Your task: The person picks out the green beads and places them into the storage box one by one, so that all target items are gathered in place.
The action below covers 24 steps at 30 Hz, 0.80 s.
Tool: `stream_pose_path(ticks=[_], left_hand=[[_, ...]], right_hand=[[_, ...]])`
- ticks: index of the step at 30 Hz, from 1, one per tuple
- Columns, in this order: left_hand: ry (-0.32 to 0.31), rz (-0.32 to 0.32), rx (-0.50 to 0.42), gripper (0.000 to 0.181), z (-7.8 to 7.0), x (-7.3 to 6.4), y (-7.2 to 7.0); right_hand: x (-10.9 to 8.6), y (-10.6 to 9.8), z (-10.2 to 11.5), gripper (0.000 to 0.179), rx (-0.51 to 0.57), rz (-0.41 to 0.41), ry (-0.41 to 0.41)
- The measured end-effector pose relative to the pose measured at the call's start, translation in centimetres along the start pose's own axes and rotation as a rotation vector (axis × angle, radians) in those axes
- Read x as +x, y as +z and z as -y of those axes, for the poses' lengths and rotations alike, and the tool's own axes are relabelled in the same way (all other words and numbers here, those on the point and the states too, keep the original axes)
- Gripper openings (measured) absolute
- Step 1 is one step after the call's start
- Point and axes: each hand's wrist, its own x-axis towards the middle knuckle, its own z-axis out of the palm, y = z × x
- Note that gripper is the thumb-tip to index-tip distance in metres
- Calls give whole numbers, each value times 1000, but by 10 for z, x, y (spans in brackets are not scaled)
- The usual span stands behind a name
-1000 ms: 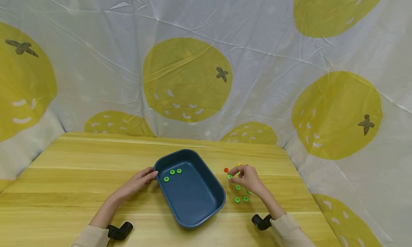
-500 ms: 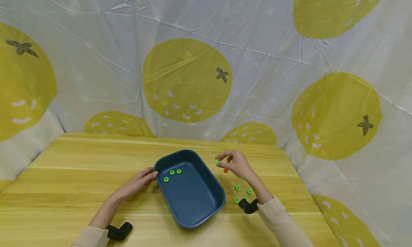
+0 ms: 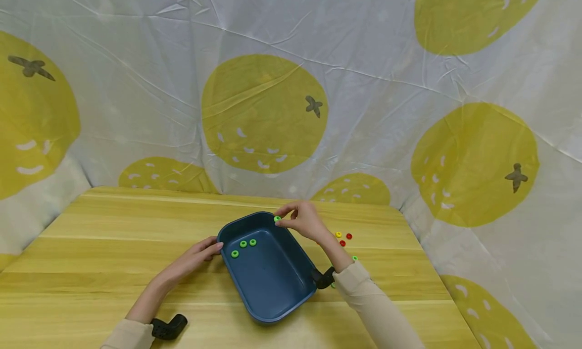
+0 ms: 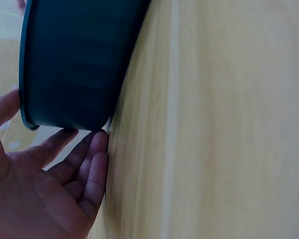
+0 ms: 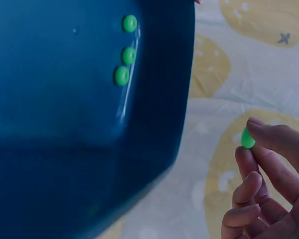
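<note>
A dark blue rectangular tub (image 3: 273,283) stands at an angle on the table, with three green rings (image 3: 243,244) lying inside near its left wall. At the tub's left corner my left hand (image 3: 197,255) holds on, thumb at the rim and the other fingers against the outer wall, as the left wrist view shows. My right hand (image 3: 303,222) pinches another small green ring (image 5: 247,139) between thumb and index finger. In the head view that hand is over the tub's far right rim; its other fingers are bent, holding nothing.
Right of the tub lie a yellow ring (image 3: 338,234), red rings (image 3: 348,236) and green rings (image 3: 355,258), some hidden by the right forearm. The wooden table (image 3: 136,228) ends at a lemon-print cloth (image 3: 364,111).
My right hand has lifted the pinched green ring from among the loose rings and carried it left to the tub's far rim. The left hand and the tub have stayed put.
</note>
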Motion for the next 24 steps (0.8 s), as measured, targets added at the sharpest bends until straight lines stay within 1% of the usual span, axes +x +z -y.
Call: stream_pose_path(ticks=[4, 11, 14, 21, 24], left_hand=[[8, 6, -3, 58, -1, 0, 0], [0, 3, -2, 57, -2, -1, 0], [-1, 1, 6, 58, -1, -1, 0], [-23, -12, -7, 57, 1, 0, 0], [-3, 4, -1, 57, 1, 1, 0]], right_hand=[[9, 12, 2, 18, -3, 21, -21], [20, 30, 7, 18, -13, 76, -42], [22, 38, 9, 18, -25, 103, -64], [26, 58, 5, 14, -86, 175, -75], [26, 64, 6, 14, -92, 207, -62]])
